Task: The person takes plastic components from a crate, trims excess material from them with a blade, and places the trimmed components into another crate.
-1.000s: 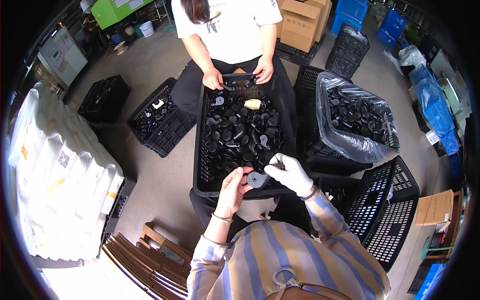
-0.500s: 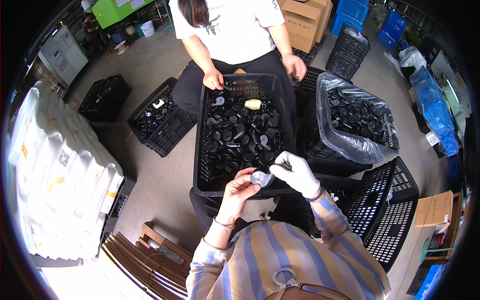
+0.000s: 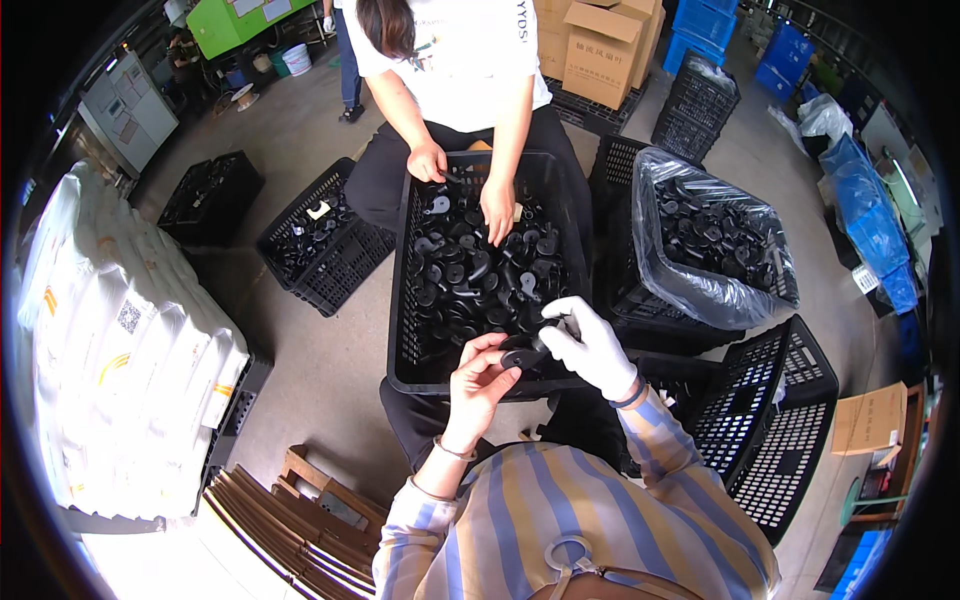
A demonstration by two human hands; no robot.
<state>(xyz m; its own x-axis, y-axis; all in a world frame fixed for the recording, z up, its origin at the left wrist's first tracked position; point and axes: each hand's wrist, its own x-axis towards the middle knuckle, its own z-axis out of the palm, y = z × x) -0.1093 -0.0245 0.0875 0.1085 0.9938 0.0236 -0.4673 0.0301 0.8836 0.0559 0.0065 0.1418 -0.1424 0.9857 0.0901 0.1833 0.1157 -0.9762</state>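
Left hand, mine, bare (image 3: 476, 392): thumb and fingers pinching a black plastic part with a rounded disc end (image 3: 521, 360), a small mark at the disc's centre. Right hand, mine, in a white fabric glove (image 3: 596, 352): fingers curled, thumb close beside the part; a dark patch shows between thumb and fingers, and whether they grip anything I cannot tell. The part sits between my two hands, above the near end of a large black rectangular plastic crate (image 3: 430, 387).

Contents of crate: a heap of loose black curved parts with round ends (image 3: 480, 272); among them a pale yellow block (image 3: 518, 213), mostly hidden behind a co-worker's hand.

Opposite: a co-worker in a white short-sleeved shirt (image 3: 462, 85), one bare hand (image 3: 497, 208) reaching down over the heap, the other (image 3: 427, 161) at the far corner of the crate.

To my right: a black crate lined with clear plastic film (image 3: 652, 250), holding more black parts; nearer me, black perforated crates (image 3: 785, 425), tilted.

To my left: a smaller black mesh-sided crate (image 3: 340, 277) of dark parts, one cream notched piece (image 3: 318, 210) on top; beyond it, a stack of white sacks (image 3: 135, 350).
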